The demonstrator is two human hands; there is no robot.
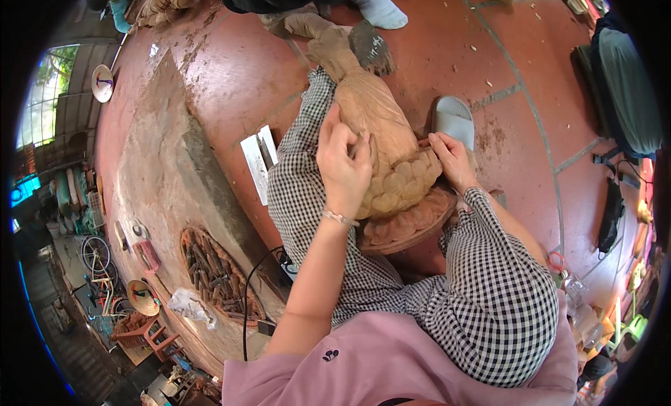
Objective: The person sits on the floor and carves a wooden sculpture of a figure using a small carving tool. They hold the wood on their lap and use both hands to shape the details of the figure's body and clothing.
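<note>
A carved wooden statue [377, 109] lies tilted between my legs. Smooth robe folds run along its body, and a band of rounded petals [398, 186] circles its lower part. Below that band is a darker, reddish petalled base [412, 221]. My left hand [344, 161] is at the statue's left side, fingers curled and thumb bent in; whatever it may pinch is hidden. On the right edge, just above the petals, my right hand [451, 158] presses its closed fingertips against the wood. Something small and dark shows at those fingertips, too small to name.
A long stone-like slab [157, 154] lies to the left, bearing a tray of carving tools [210, 266] and a plastic bag [190, 305]. A white sheet [257, 161] is beside my left leg. A grey slipper [454, 119] and another person's socked foot [381, 8] are close by.
</note>
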